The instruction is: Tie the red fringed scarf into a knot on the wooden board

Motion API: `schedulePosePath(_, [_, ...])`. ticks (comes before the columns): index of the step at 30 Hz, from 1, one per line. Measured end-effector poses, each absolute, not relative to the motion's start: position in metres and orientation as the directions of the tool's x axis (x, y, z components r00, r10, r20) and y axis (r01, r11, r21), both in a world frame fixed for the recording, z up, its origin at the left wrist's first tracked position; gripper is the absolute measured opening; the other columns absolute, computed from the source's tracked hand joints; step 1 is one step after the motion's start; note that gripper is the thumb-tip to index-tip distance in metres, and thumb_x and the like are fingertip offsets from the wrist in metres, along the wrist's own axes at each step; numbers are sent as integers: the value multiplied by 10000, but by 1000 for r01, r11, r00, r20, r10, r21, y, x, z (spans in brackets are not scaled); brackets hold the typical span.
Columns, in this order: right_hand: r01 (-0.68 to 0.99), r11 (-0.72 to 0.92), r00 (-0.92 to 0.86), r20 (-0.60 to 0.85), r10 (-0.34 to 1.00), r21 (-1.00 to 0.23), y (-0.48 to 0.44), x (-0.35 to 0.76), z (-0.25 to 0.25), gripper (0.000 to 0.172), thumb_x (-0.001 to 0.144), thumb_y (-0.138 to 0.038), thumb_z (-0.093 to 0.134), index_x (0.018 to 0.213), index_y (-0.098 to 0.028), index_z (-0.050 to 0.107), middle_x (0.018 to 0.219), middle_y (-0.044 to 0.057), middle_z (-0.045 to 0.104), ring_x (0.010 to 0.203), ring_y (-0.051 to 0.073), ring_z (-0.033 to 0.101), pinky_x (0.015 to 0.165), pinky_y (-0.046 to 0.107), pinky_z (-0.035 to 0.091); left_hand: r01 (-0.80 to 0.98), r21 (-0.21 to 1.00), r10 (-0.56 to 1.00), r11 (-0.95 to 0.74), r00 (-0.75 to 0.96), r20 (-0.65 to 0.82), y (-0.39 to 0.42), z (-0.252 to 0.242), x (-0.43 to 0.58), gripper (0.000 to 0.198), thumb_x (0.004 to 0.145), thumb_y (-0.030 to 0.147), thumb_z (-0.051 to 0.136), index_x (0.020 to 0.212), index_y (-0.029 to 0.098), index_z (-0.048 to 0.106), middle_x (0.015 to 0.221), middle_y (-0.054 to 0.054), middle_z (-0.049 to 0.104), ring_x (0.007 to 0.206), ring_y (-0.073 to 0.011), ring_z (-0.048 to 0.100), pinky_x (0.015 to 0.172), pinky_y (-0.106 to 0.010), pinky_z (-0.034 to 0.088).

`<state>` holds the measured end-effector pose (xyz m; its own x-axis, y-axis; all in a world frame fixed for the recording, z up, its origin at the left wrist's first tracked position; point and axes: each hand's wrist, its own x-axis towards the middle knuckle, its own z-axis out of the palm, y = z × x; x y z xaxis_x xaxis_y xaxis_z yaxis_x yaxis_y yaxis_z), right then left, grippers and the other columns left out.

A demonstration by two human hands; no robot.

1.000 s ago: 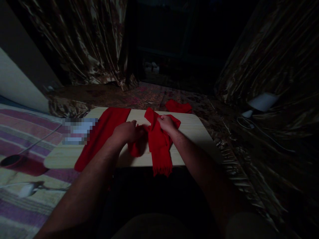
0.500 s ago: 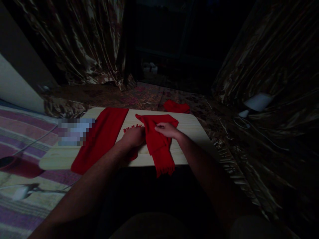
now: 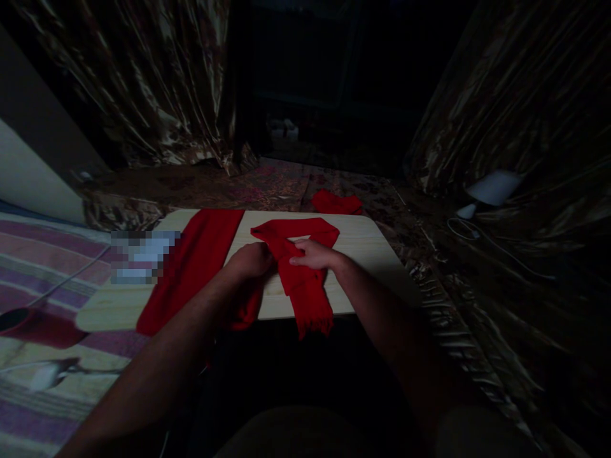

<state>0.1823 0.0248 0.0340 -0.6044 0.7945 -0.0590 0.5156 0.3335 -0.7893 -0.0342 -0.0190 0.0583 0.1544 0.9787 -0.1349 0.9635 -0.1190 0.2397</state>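
A red fringed scarf [image 3: 305,286] lies crossed over itself on a pale wooden board [image 3: 367,245], with one fringed end hanging over the near edge. My left hand [image 3: 251,261] is closed round the scarf's left strand. My right hand [image 3: 312,253] pinches the scarf at the crossing, fingers pressed together on the cloth. A second red scarf [image 3: 193,264] lies flat and long on the board's left half.
Another bundle of red cloth [image 3: 337,202] lies on the floor beyond the board. A striped mat [image 3: 42,254] with a white cable and a red round object [image 3: 33,321] is at left. Shiny patterned curtains hang behind and at right, near a white lamp [image 3: 491,187].
The scarf's upper part has been laid flat across the board into a folded band. Both hands moved lower and closer together onto the crossing.
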Motion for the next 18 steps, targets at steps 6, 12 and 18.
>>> schedulePosePath(6, [44,-12,-385,-29,922,-999,38,200,33,367,806,-397,768,1100,-188,697,1024,51,774,966,218,724,920,379,572,943,285,944,-171,239,-226,-27,65,-45,660,850,677,506,1229,147,612,1158,-188,722,989,-302,708,768,-335,512])
schedulePosePath(12, [69,3,-313,-18,950,-998,48,205,32,292,861,-344,700,1105,-183,704,1082,58,774,974,215,737,926,373,577,922,328,891,-203,313,-328,-48,82,-51,712,778,762,548,1119,142,624,1098,-199,725,910,-311,703,709,-357,511])
schedulePosePath(18, [110,-27,-271,-56,961,-994,45,197,31,263,921,-342,631,1105,-171,709,1031,64,778,942,210,739,900,359,579,812,546,856,-208,421,-300,-82,87,-63,602,746,650,669,1123,182,681,1120,-159,746,976,-326,713,826,-379,545])
